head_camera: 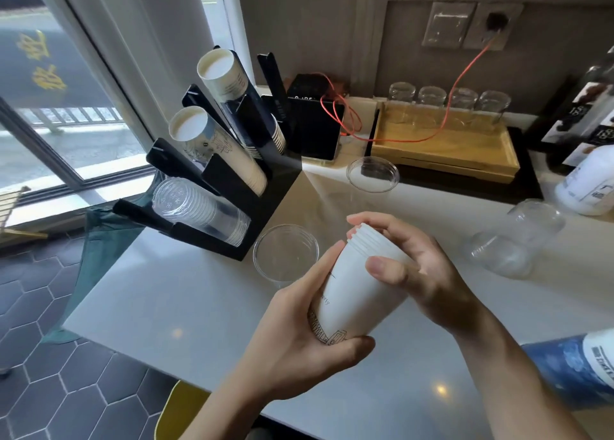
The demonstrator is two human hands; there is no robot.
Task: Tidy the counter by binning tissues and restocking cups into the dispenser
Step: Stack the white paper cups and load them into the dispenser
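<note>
A stack of white paper cups [357, 290] sits between both hands above the near middle of the counter [166, 293], tilted with its rims pointing far and up. The left hand [299, 336] comes in from below, palm up, fingers and thumb wrapped around the stack's lower end. The right hand [415, 266] reaches from the right, fingers curled over the rims, thumb pressed on the side. The black dispenser [232, 187] stands far left, well apart, with clear cups [285, 253] just beside the stack.
</note>
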